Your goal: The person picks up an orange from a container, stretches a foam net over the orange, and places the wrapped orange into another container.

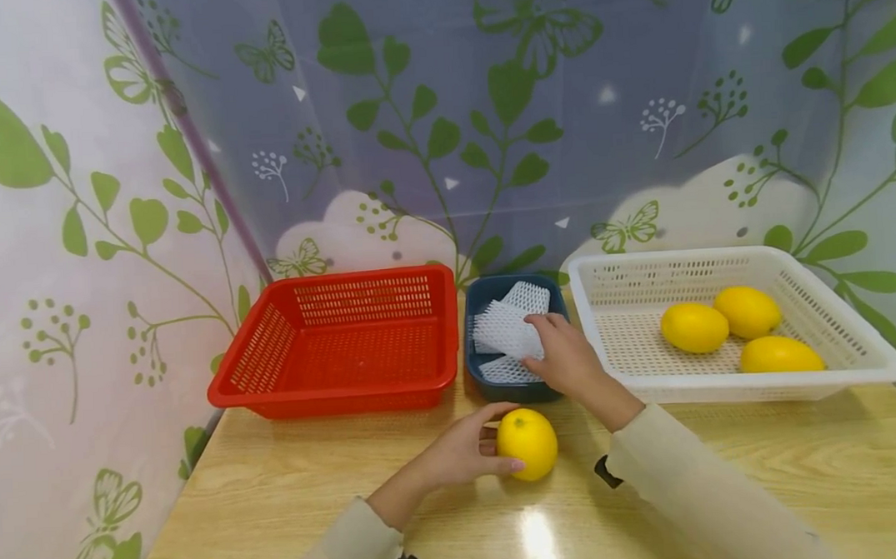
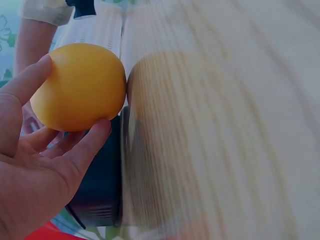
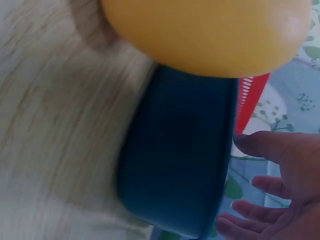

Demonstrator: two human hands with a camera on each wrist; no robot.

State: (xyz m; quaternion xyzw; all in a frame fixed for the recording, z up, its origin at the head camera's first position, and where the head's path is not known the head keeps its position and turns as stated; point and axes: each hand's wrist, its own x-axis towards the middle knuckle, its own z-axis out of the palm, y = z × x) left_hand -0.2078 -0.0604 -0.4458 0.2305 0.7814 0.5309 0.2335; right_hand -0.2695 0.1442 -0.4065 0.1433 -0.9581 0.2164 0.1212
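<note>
My left hand [image 1: 455, 453] grips a smooth, round yellow fruit [image 1: 527, 444] by its left side, low over the table in front of the dark blue bin [image 1: 490, 390]. In the left wrist view its thumb and fingers curl round the yellow fruit [image 2: 82, 87]. Several white foam net sleeves [image 1: 504, 329] lie in the bin. Over the bin's right side reaches my right hand [image 1: 566, 356], its fingertips right at the top sleeve. From the right wrist camera, thumb and fingers of the right hand [image 3: 285, 185] stand apart beside the bin's rim [image 3: 231, 135], with the sleeves hidden.
A red basket [image 1: 355, 396] stands left of the bin. To the right is a white basket [image 1: 625, 380] with three yellow fruits [image 1: 746, 311] in it. Behind them hangs a patterned curtain [image 1: 428, 164]. The wooden table [image 1: 277, 487] extends in front.
</note>
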